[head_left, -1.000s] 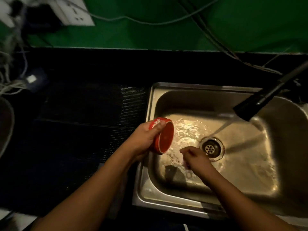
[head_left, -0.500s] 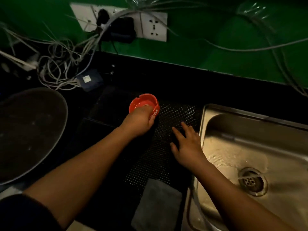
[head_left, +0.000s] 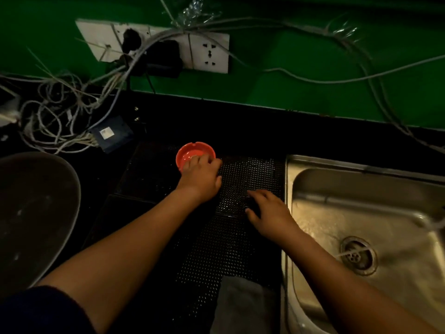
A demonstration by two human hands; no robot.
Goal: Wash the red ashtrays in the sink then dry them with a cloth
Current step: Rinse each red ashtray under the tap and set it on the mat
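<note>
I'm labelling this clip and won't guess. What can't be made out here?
Head view, all:
- Red ashtray: near rim covered by the left hand; gripping or just resting, unclear.
- Sink: cut by the right edge; tap out of frame.
- Grey cloth: cut by the bottom edge, dim.
- Round dark object at left: cut by the edge, too dark to identify.

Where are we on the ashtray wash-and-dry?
Done, apparently: washing, as the red ashtray sits upright on the black mat beside the sink. In hand: left hand grips its rim; right hand rests on the mat. Left: drying; the grey cloth lies untouched, water running.
</note>
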